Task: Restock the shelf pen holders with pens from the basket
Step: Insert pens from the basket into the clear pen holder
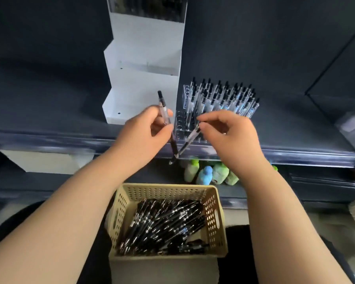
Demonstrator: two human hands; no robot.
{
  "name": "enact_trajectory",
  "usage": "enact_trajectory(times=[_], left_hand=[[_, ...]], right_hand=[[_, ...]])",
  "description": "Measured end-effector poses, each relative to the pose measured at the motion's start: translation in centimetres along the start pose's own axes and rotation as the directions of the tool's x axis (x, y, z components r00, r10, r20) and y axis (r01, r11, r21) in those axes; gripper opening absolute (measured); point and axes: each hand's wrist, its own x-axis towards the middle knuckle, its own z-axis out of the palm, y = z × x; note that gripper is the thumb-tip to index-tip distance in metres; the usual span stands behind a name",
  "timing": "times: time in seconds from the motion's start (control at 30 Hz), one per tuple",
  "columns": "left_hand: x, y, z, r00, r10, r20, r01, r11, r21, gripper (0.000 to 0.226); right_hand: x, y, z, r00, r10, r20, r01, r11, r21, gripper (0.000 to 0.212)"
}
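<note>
Nothing here can be read, no word, number or brand. The clear pen (164, 111) gripped in my left hand (146, 130) shows no legible print on its barrel, and the second pen (190, 139) pinched in my right hand (228, 132) is blurred. On the bottles (205, 174) below my right hand, any marking is too soft to make out. The pens (162, 224) in the basket (215, 218) under both hands show only glints.

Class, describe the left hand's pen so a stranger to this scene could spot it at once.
Find the white stepped stand on the dark shelf. In front of its lower right corner, the left hand holds a pen. Unlike the right hand's slanted pen, it stands nearly upright, black end up.
</note>
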Motion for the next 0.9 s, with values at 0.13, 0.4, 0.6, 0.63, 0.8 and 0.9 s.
enact_trajectory(times=[0.13,0.4,0.6,0.63,0.8,0.9], left_hand=[[3.7,1.2,-1.7,0.991,0.022,-0.133,-0.037,0.993,-0.116,0.014],[7.6,0.5,-0.8,0.966,0.038,-0.255,-0.048,0.998,-0.033,0.015],[8.3,-1.2,0.8,0.967,-0.022,-0.254,-0.001,0.996,-0.088,0.010],[8.5,-1.3,0.9,0.966,-0.023,-0.256,0.000,0.996,-0.092,0.009],[9.1,-1.3,1.3,0.956,-0.023,-0.291,0.005,0.998,-0.061,0.011],[9.4,-1.2,1.4,0.951,-0.019,-0.309,0.006,0.999,-0.042,0.012]], right_hand=[[3.9,-2.1,-2.1,0.971,-0.148,-0.189,0.154,0.988,0.017,0.020],[9.0,-2.7,-2.8,0.860,-0.281,-0.426,0.287,0.957,-0.052,0.014],[11.2,-1.0,-0.7,0.908,-0.266,-0.324,0.215,0.959,-0.185,0.014],[11.5,-1.0,-0.6,0.914,-0.268,-0.305,0.212,0.955,-0.207,0.015],[13.0,-0.7,0.0,0.947,-0.237,-0.217,0.175,0.947,-0.270,0.015],[13.3,-0.5,0.5,0.963,-0.210,-0.172,0.150,0.940,-0.305,0.016]])
